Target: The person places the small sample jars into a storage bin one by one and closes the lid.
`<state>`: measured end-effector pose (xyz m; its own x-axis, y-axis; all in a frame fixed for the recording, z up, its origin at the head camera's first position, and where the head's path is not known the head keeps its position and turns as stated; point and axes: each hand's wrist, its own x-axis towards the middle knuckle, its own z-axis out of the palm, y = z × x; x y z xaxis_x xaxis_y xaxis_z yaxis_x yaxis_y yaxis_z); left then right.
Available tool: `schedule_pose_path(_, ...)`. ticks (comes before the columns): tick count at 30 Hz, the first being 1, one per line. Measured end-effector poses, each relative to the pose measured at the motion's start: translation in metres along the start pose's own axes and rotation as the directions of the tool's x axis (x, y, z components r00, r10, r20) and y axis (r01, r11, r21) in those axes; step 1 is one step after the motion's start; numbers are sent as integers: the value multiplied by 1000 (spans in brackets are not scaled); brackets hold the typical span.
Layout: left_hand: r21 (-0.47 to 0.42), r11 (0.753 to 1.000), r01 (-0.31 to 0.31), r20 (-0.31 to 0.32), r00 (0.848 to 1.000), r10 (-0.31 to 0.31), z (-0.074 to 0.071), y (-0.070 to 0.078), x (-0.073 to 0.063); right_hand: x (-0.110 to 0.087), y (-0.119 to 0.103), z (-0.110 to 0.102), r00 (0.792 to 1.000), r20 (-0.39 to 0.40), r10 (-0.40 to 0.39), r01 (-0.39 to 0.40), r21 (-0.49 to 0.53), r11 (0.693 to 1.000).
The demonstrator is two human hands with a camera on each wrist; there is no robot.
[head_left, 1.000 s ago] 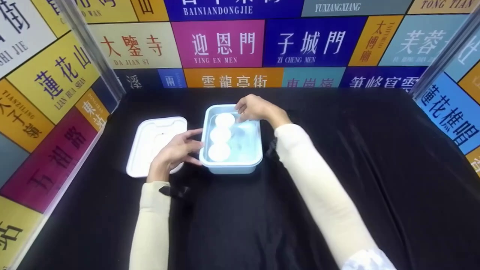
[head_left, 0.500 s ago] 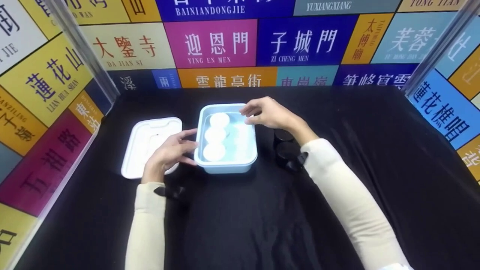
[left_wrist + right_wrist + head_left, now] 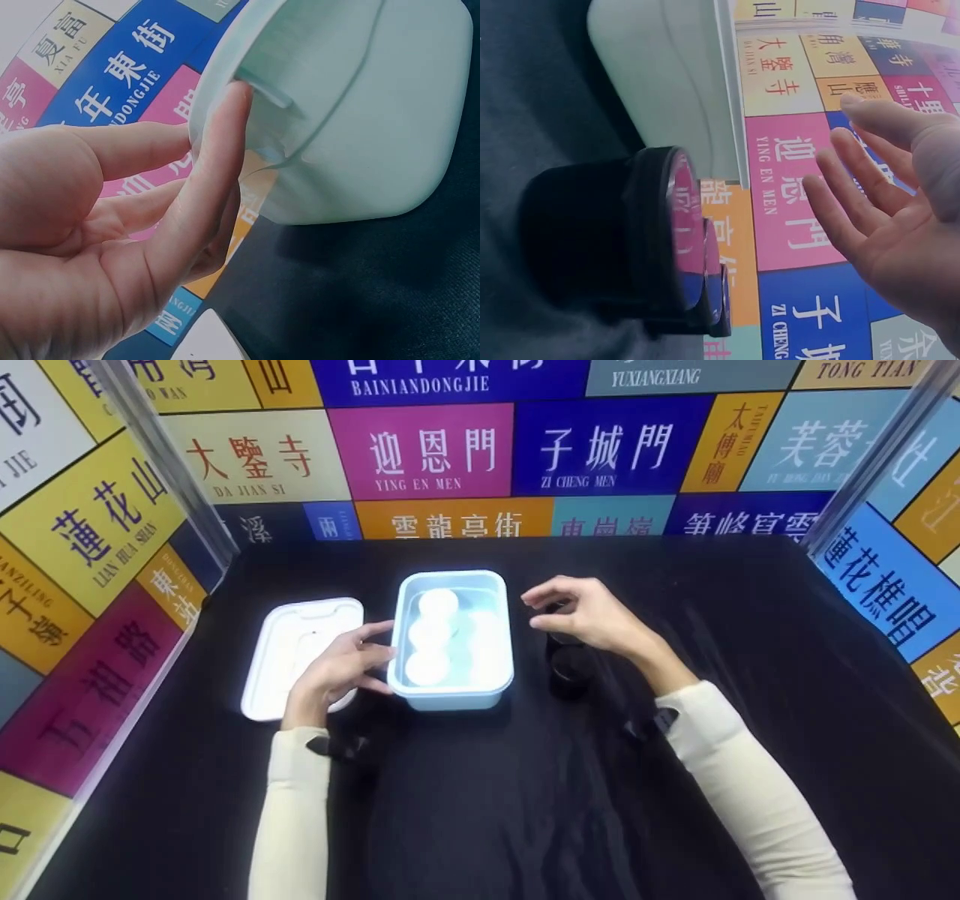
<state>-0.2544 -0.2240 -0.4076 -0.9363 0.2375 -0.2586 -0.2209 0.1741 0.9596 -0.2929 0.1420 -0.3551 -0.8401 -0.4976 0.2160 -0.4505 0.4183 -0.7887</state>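
Observation:
A pale blue-green rectangular tub (image 3: 450, 701) stands lidless on the black cloth. White round things (image 3: 427, 667) fill a column along its left side, and glare blurs paler ones (image 3: 487, 649) on its right. My left hand (image 3: 349, 664) rests its fingertips on the tub's left rim and outer wall; in the left wrist view one fingertip (image 3: 238, 94) presses just under the rim. Right of the tub, my right hand (image 3: 589, 611) hovers with loosely bent fingers and nothing between them. Below it stand black round jars (image 3: 570, 669), lined up in the right wrist view with glossy, reflecting tops.
The white tub lid (image 3: 289, 652) lies flat at the left, partly behind my left hand. Black cloth (image 3: 480, 810) covers the table. Panels with printed signs (image 3: 427, 450) rise at the back and both sides.
My right hand has moved from over the tub's right rear part to the right, coming above the black jars. My left hand has stayed at the tub's left side. The view has shifted slightly.

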Motion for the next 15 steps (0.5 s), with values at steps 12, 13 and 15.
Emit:
schedule_pose_path(12,-6,1000,8,-12,1000,-8,0,0,-1,-44,19,-2,986,-163,-25,21,-26,999)
schedule_pose_path(13,-8,1000,11,-13,1000,-11,1,0,-1,-48,22,-1,984,-176,-19,13,-32,999)
schedule_pose_path(15,-2,1000,11,-9,1000,-11,1,0,-1,-54,26,0,980,-197,-4,-4,-42,999)
